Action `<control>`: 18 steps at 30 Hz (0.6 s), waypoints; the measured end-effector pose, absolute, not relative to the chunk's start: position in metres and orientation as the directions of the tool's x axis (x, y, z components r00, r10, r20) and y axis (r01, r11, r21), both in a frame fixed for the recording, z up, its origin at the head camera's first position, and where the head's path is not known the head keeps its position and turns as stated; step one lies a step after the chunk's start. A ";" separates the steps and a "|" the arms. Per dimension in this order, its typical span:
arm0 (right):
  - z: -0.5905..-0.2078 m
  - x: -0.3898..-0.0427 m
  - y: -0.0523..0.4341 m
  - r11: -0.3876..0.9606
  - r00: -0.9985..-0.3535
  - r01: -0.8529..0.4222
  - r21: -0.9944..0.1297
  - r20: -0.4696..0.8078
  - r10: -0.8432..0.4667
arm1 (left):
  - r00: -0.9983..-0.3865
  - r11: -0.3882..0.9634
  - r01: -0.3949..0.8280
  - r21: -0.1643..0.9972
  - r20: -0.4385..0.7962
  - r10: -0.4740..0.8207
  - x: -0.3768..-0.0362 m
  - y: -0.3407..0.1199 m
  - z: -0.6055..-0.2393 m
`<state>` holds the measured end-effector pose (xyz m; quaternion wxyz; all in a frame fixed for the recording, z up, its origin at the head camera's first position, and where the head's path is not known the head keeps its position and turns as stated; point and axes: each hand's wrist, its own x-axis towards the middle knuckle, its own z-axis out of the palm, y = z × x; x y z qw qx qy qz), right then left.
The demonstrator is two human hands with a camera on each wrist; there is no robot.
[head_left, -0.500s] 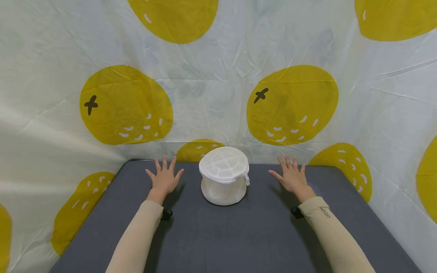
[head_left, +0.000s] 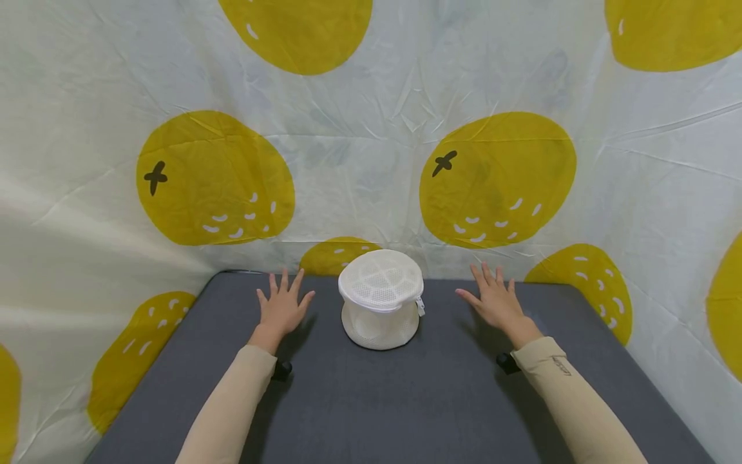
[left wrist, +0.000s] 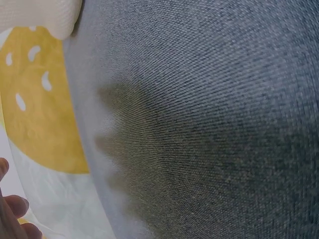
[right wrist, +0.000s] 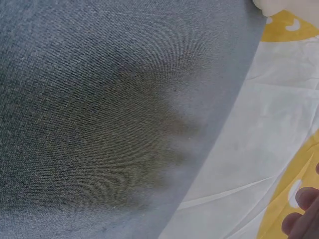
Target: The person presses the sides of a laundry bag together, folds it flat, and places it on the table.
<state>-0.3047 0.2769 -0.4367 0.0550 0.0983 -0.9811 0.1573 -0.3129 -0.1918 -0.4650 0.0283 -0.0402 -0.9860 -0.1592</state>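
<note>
A white mesh laundry bag (head_left: 381, 298), round and zipped, stands upright on the grey table (head_left: 406, 399) near its far edge. My left hand (head_left: 282, 305) hovers flat to the left of the bag with fingers spread and holds nothing. On the bag's other side my right hand (head_left: 493, 298) hovers, fingers straight and spread, also empty. Neither hand touches the bag. In the left wrist view a corner of the bag (left wrist: 40, 15) shows at top left, and fingertips (left wrist: 12, 214) at the lower left edge. The right wrist view shows fingertips (right wrist: 304, 214) at bottom right.
A white cloth with large yellow fruit prints (head_left: 498, 180) hangs behind and on both sides of the table, close to its edges. A small black wrist-camera mount sits under each sleeve (head_left: 283, 369).
My left hand has shifted slightly right, toward the bag, with its fingers a little closer together. The right hand and the bag stay where they were.
</note>
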 end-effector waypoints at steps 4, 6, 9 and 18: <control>-0.435 -0.303 0.275 0.923 -0.973 -0.222 -0.313 0.136 -0.187 | -0.993 0.938 0.100 0.332 0.088 0.075 -0.311 -0.192 -0.466; -0.434 -0.303 0.273 0.916 -0.972 -0.229 -0.328 0.135 -0.195 | -0.993 0.932 0.102 0.347 0.093 0.073 -0.310 -0.192 -0.467; -0.432 -0.300 0.270 0.903 -0.969 -0.243 -0.355 0.134 -0.208 | -0.993 0.920 0.102 0.379 0.096 0.071 -0.308 -0.192 -0.469; -0.423 -0.292 0.256 0.882 -0.959 -0.282 -0.378 0.142 -0.246 | -0.989 0.881 0.137 0.453 0.116 0.094 -0.307 -0.184 -0.465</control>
